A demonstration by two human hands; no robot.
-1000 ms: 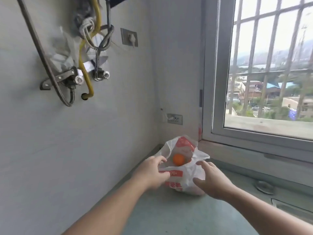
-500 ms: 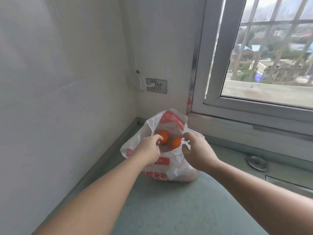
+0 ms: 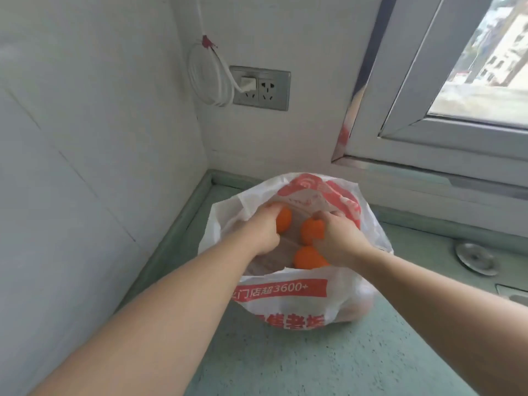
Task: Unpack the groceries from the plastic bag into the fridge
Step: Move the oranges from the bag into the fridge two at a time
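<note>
Plastic bag (image 3: 285, 292) sits mid-frame on the green counter (image 3: 285, 367), mouth open. Left hand (image 3: 258, 230) curls round the upper-left orange (image 3: 284, 221); right hand (image 3: 338, 241) curls over the middle orange (image 3: 311, 231). A third orange (image 3: 307, 257) lies loose below. Best lift straight up, clear of the rim. Fingertips hidden; bag's bottom contents unclear; no fridge in view.
</note>
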